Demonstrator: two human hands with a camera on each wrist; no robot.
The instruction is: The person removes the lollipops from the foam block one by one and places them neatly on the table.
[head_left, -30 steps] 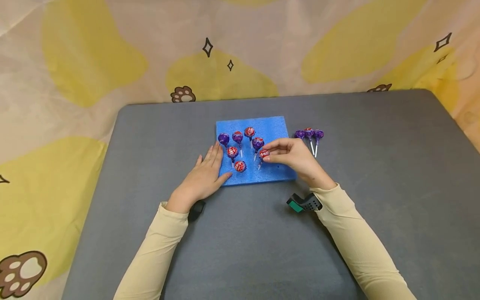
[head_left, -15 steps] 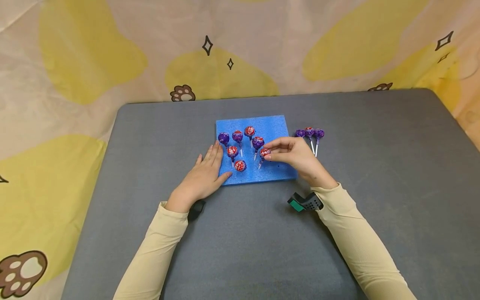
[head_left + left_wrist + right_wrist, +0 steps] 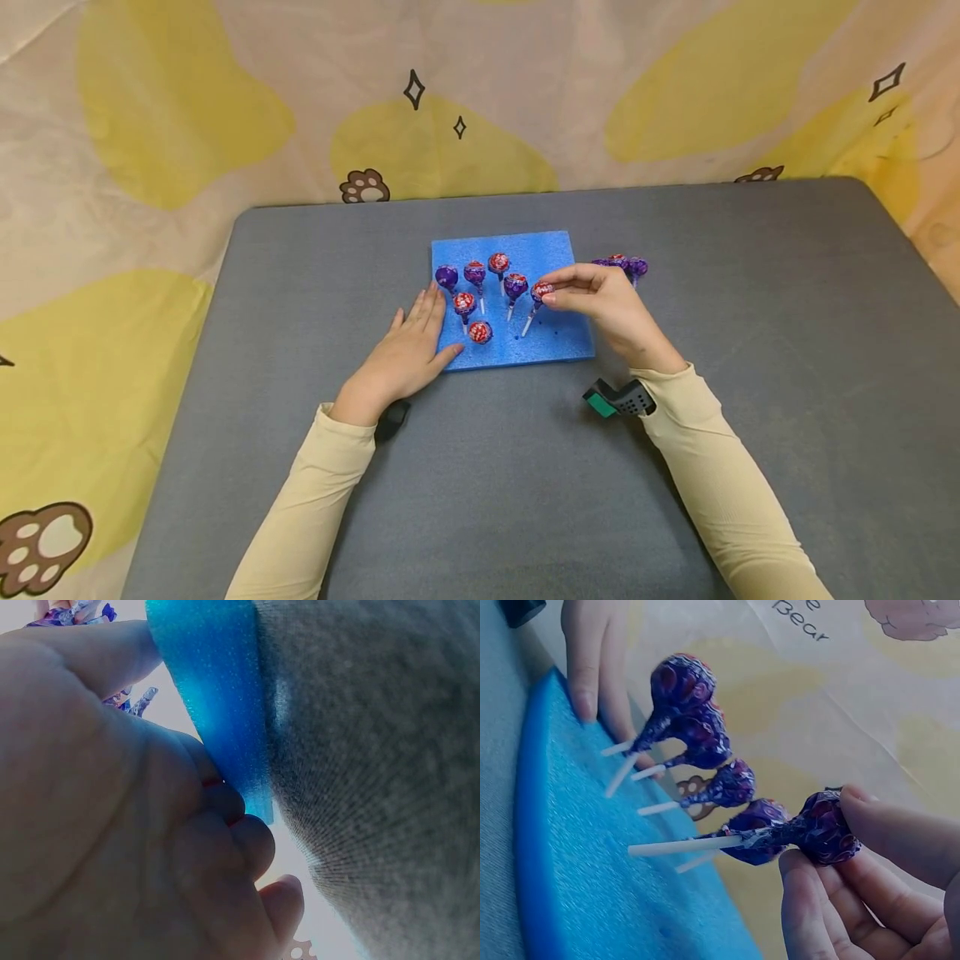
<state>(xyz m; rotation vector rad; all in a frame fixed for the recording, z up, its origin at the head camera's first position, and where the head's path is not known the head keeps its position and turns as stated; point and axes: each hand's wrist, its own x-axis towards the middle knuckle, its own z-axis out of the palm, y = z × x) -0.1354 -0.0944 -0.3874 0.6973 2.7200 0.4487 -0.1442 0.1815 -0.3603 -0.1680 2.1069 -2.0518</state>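
My right hand (image 3: 611, 312) pinches the wrapped head of a lollipop (image 3: 540, 293) between thumb and fingers over the right half of a blue foam board (image 3: 562, 348). In the right wrist view the held lollipop (image 3: 826, 829) shows its long white stick, tip free of the foam. Several other lollipops in purple and red wrappers stand stuck in the board, among them a purple lollipop (image 3: 515, 286) beside the held one. My left hand (image 3: 405, 350) lies with straight fingers along the board's left edge; the left wrist view shows its fingers (image 3: 255, 844) against that edge.
Several loose lollipops (image 3: 636, 267) lie on the grey table (image 3: 480, 483) beyond my right hand, partly hidden by it. Small dark holes dot the board's right part. A patterned cloth (image 3: 487, 100) hangs behind the table.
My right hand has lifted the lollipop up and to the right, so its whole stick now shows. It now covers more of the loose lollipops. My left hand has stayed in place.
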